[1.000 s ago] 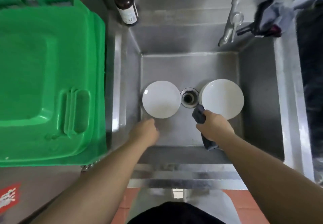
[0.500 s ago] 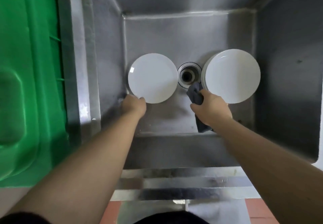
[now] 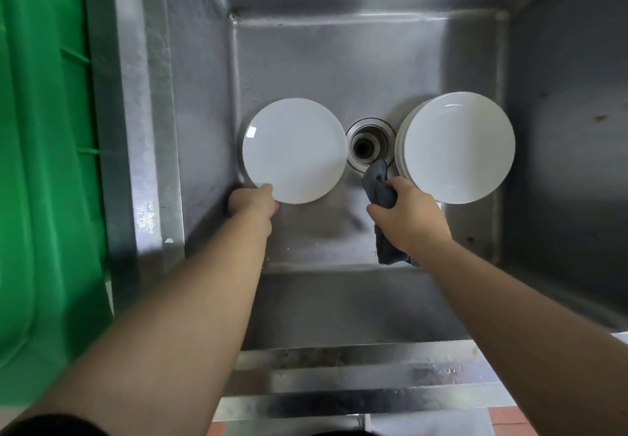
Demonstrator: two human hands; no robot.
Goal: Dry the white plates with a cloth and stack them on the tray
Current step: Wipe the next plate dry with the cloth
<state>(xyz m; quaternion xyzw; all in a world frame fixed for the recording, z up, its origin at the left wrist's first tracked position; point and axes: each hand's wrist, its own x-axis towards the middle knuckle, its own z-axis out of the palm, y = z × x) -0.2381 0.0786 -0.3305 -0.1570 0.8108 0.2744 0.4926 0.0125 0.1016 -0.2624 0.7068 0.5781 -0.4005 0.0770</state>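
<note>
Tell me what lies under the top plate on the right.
Rims of more white plates show beneath the top plate; their count and the sink floor below are hidden.

Nothing readable here, honestly: no text, labels, brand marks, numbers or signs anywhere in this view.
</note>
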